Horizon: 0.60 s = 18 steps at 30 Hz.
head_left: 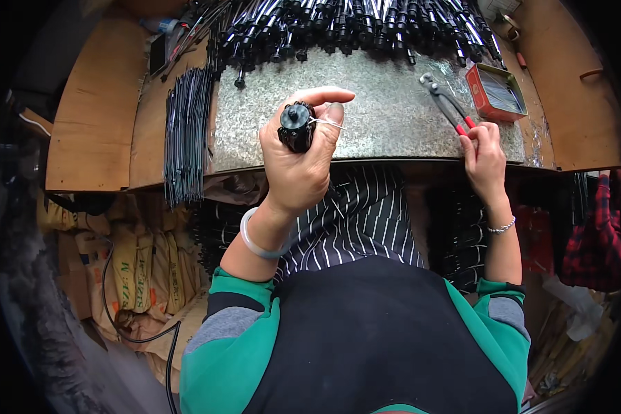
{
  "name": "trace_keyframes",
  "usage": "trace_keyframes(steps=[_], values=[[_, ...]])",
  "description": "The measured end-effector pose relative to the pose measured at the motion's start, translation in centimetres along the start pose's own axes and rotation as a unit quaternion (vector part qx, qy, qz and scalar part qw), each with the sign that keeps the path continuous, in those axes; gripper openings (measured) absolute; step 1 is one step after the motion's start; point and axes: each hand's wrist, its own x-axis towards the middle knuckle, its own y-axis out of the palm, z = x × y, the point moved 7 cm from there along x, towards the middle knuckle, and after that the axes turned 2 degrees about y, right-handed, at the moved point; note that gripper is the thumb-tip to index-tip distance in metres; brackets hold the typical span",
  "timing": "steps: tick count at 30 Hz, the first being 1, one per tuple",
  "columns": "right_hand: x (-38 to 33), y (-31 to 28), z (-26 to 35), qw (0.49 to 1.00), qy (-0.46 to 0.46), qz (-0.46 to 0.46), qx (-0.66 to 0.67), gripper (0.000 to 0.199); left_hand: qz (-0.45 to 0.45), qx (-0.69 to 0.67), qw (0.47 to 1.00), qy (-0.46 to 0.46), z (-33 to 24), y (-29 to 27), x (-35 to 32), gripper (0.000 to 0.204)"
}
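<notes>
A: From the head camera, what's the left hand [298, 162] doing?

B: Its grip is pressed around a bundle of black plastic-capped rods [297, 126], held upright just above the near edge of the speckled grey metal surface [379, 110]. A thin white tie [328, 123] sticks out of the bundle under the thumb.

A: And the right hand [485, 157]?

B: At the surface's near right edge, fingers curled on the red handles of metal pincers [448, 105], whose head lies on the surface. Just right of them sits a red tin of thin wires [497, 92].

A: What else is there?

B: A heap of black rods [352, 27] along the far edge; dark wires [188, 131] draped over the left edge.

A: Risks?

B: I'd judge the tie could slip loose if the thumb eases, letting the bundle splay; the pincers might also nip a finger.
</notes>
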Motion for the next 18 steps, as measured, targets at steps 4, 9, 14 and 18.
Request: trace_keyframes(steps=[4,9,14,18], values=[[0.5,-1.9,2.3,0.777,0.15,0.198,0.579,0.013,-0.037,-0.004,0.999,-0.021,0.7,-0.3,0.2,0.013],[2.9,-7.6,8.7,0.883,-0.051,0.203,0.42,0.026,-0.052,0.011,0.998,-0.039,1.1,-0.1,0.4,0.015],[3.7,-9.4,10.1,0.926,-0.103,0.14,0.336,0.029,-0.039,0.02,0.999,-0.027,1.4,-0.2,0.4,0.021],[3.6,-9.3,10.6,0.935,-0.108,0.159,0.299,0.03,-0.03,0.019,0.999,-0.033,1.2,-0.1,0.1,0.022]])
